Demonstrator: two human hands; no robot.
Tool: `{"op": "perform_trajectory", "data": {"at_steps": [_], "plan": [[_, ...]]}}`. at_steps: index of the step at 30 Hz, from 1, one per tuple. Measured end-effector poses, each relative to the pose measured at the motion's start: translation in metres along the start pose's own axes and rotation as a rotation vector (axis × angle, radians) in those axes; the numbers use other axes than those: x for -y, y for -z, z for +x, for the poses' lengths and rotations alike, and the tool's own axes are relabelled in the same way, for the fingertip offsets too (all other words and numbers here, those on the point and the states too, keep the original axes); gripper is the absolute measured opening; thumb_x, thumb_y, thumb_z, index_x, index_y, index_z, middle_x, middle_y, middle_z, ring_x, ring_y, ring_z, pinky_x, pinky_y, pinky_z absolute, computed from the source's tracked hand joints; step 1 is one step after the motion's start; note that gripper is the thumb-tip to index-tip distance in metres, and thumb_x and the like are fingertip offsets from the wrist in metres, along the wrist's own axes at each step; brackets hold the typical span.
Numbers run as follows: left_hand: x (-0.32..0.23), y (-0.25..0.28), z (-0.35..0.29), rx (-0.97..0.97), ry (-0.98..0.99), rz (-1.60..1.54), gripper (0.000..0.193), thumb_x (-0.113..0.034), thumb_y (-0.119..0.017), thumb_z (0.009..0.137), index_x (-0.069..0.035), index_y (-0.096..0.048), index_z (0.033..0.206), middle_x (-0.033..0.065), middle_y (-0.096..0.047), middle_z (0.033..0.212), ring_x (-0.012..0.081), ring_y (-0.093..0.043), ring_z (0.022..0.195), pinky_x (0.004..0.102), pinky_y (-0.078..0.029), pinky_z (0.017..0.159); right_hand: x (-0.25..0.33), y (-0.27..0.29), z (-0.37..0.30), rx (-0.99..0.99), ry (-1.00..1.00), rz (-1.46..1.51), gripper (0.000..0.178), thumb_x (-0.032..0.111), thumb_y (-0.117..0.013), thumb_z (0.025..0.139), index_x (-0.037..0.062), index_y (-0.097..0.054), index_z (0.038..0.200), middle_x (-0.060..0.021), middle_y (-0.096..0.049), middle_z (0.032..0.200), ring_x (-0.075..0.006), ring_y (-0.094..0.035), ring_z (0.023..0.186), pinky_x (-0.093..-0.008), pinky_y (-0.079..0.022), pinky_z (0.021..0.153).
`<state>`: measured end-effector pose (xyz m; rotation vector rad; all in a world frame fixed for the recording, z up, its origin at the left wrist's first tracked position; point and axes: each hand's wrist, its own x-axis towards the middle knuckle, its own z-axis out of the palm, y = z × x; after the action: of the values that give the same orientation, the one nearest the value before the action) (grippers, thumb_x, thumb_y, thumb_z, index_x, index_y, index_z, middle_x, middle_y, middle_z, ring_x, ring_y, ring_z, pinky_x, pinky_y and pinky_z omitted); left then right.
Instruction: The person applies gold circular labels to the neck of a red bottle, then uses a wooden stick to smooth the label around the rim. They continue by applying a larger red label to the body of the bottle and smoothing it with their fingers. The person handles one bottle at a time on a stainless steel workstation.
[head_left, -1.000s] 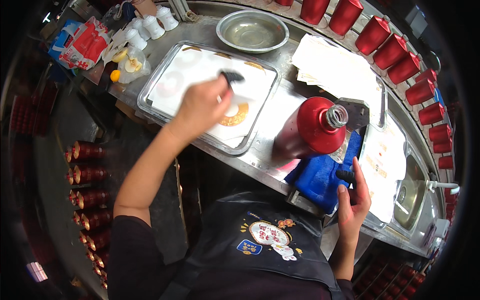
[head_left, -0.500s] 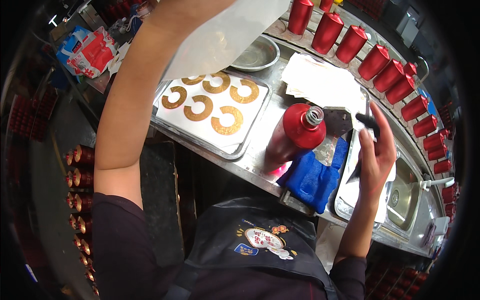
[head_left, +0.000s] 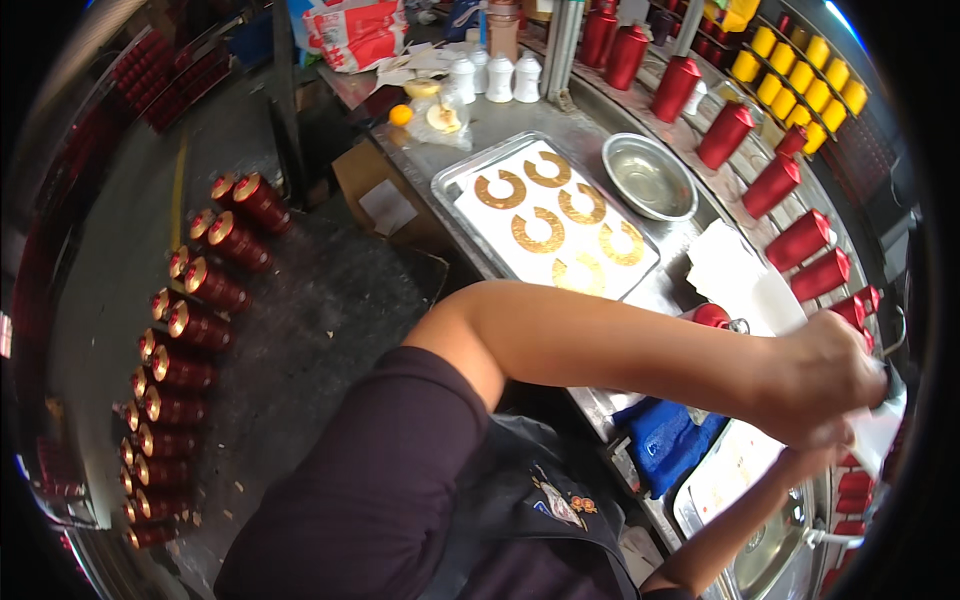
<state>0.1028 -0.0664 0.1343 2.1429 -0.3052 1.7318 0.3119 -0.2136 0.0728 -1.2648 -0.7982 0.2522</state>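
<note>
My left arm reaches across to the far right. Its hand (head_left: pixel 815 375), blurred, is closed at the edge of a white sheet (head_left: pixel 882 432). Just below, my right hand (head_left: pixel 822 452) is close against it, its fingers smeared by motion. A small dark object (head_left: pixel 893 382) shows beside the left hand; which hand has it, I cannot tell. Behind my left forearm, a red bottle (head_left: pixel 710 316) with a bare threaded neck is mostly hidden. Several gold open-ring pieces (head_left: pixel 538 231) lie on white backing in a metal tray (head_left: pixel 450 190).
A steel bowl (head_left: pixel 650 178) and a stack of white paper (head_left: pixel 722 262) stand behind the bottle. Blue cloth (head_left: pixel 668 445) hangs at the counter edge, beside a second tray (head_left: pixel 690 505) and a sink (head_left: pixel 765 560). Red bottles (head_left: pixel 727 135) line the back; gold-topped red bottles (head_left: pixel 205 325) stand at left.
My left hand has swung from the upper left to the far right with the white sheet, meeting my right hand. The view has turned, so the tray and bottle sit elsewhere in it.
</note>
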Motion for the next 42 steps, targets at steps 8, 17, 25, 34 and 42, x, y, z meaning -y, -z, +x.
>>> {"op": "perform_trajectory", "data": {"at_steps": [8, 17, 25, 34, 42], "plan": [[0.060, 0.240, -0.222, -0.029, 1.260, 0.943, 0.026, -0.015, -0.071, 0.086, -0.003, -0.061, 0.107, 0.0193, -0.069, 0.092, 0.0358, -0.069, 0.086, 0.0452, -0.055, 0.077, 0.030, 0.306, -0.086, -0.650, -0.123, -0.067, 0.032, 0.027, -0.065, 0.100, -0.0036, -0.070, 0.108, -0.0020, -0.052, 0.062, -0.0067, -0.042, 0.048, -0.0208, -0.029, 0.045], [0.131, 0.373, -0.327, 0.415, 1.460, 1.098, 0.055, -0.038, -0.070, 0.091, 0.003, -0.059, 0.126, 0.0300, -0.067, 0.116, 0.0464, -0.065, 0.108, 0.0506, -0.051, 0.092, 0.055, 0.404, -0.305, -1.323, -0.434, -0.465, 0.024, 0.010, -0.072, 0.082, -0.0040, -0.067, 0.101, -0.0099, -0.066, 0.082, -0.0186, -0.057, 0.053, -0.0294, -0.034, 0.036], [0.182, 0.379, -0.314, 0.680, 1.558, 1.270, 0.068, -0.046, -0.072, 0.086, 0.006, -0.056, 0.127, 0.0308, -0.067, 0.117, 0.0461, -0.064, 0.109, 0.0499, -0.050, 0.094, -0.060, 0.425, -0.353, -1.461, -0.242, -0.634, 0.036, 0.006, -0.070, 0.083, -0.0112, -0.065, 0.115, -0.0171, -0.071, 0.107, -0.0275, -0.069, 0.095, -0.0371, -0.051, 0.086], [0.157, 0.401, -0.303, 0.711, 1.700, 1.403, 0.080, -0.052, -0.076, 0.080, 0.009, -0.054, 0.127, 0.0301, -0.067, 0.119, 0.0453, -0.064, 0.113, 0.0485, -0.048, 0.098, -0.112, 0.445, -0.378, -1.791, -0.419, -0.704, 0.046, 0.019, -0.078, 0.082, -0.0102, -0.067, 0.117, -0.0245, -0.070, 0.118, -0.0348, -0.070, 0.103, -0.0430, -0.053, 0.088], [0.166, 0.433, -0.325, 0.426, 1.592, 1.341, 0.093, -0.049, -0.088, 0.066, 0.013, -0.054, 0.125, 0.0335, -0.064, 0.123, 0.0453, -0.063, 0.116, 0.0467, -0.048, 0.100, -0.093, 0.414, -0.356, -1.660, -0.507, -1.007, 0.077, 0.031, -0.077, 0.082, -0.0118, -0.050, 0.140, -0.0287, -0.057, 0.141, -0.0358, -0.057, 0.129, -0.0393, -0.044, 0.108]]}}
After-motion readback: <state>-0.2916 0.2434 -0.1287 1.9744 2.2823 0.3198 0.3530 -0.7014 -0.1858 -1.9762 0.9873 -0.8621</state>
